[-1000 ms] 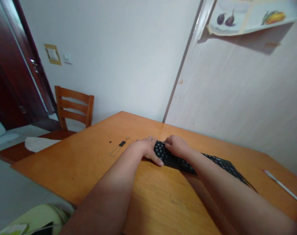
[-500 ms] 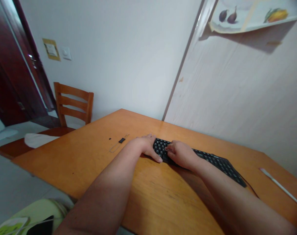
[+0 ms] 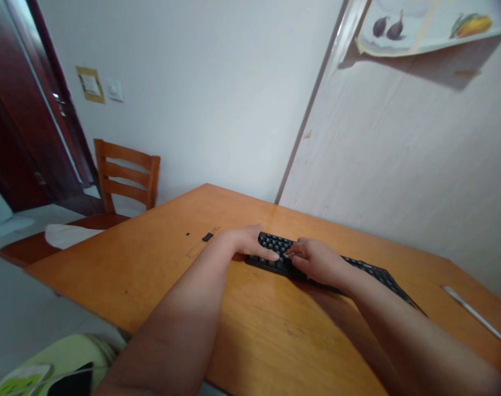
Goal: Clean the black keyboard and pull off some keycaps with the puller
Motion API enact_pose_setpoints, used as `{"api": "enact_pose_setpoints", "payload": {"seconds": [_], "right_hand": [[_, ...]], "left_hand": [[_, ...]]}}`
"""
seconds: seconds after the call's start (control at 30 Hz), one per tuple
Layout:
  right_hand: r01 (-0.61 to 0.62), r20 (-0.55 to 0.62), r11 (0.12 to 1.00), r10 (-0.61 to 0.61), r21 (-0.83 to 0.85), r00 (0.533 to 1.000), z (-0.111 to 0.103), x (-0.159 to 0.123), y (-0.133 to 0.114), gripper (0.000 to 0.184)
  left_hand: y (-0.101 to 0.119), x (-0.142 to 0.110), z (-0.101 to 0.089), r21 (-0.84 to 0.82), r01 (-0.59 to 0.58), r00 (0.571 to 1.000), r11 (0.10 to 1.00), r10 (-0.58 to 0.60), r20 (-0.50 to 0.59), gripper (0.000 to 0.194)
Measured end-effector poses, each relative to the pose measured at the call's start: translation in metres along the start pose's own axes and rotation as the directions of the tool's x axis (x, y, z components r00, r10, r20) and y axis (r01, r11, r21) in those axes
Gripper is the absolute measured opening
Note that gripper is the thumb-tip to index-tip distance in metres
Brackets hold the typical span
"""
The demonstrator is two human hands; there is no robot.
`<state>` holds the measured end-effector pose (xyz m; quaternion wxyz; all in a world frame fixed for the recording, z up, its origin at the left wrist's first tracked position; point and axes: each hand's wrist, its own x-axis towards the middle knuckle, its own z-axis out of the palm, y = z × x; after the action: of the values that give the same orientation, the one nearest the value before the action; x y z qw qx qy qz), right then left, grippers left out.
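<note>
A black keyboard (image 3: 280,242) lies slantwise on the wooden table. Across its left end rests my left hand (image 3: 250,242), thumb stretched over the keys and fingers reaching toward the far edge, partly hidden. My right hand (image 3: 316,258) is over the keyboard to the right of that thumb. Its thumb and index finger are pinched together just above the keys; a small pale bit shows at the tips, too small to name. My right hand and forearm hide the keyboard's middle and part of its right side.
Left of the keyboard lie a small black piece (image 3: 208,237) with a thin wire loop (image 3: 189,254) and a tiny black bit (image 3: 187,234). A slim white stick (image 3: 477,314) is at the right. A wooden chair (image 3: 128,176) and a pale green seat (image 3: 75,352) stand left.
My left thumb has moved up from the keyboard's front edge onto the keys. My right hand has shifted slightly right, still pinched. The view has turned a little.
</note>
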<state>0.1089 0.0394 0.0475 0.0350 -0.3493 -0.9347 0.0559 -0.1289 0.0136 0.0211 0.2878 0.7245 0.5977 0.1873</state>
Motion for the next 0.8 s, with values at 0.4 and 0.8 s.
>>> {"api": "enact_pose_setpoints", "payload": {"seconds": [0.4,0.8], "right_hand": [[-0.135,-0.09,0.989,0.129,-0.065,0.987,0.013,0.072,-0.009,0.034],[-0.109,-0.029,0.974,0.106,-0.201,0.994,0.014,0.05,-0.021,0.031]], "left_hand": [[-0.025,0.029,0.011,-0.09,0.121,0.915,0.989,-0.146,-0.376,0.022],[-0.024,0.029,0.014,0.082,0.156,0.941,0.984,-0.123,-0.317,0.016]]}}
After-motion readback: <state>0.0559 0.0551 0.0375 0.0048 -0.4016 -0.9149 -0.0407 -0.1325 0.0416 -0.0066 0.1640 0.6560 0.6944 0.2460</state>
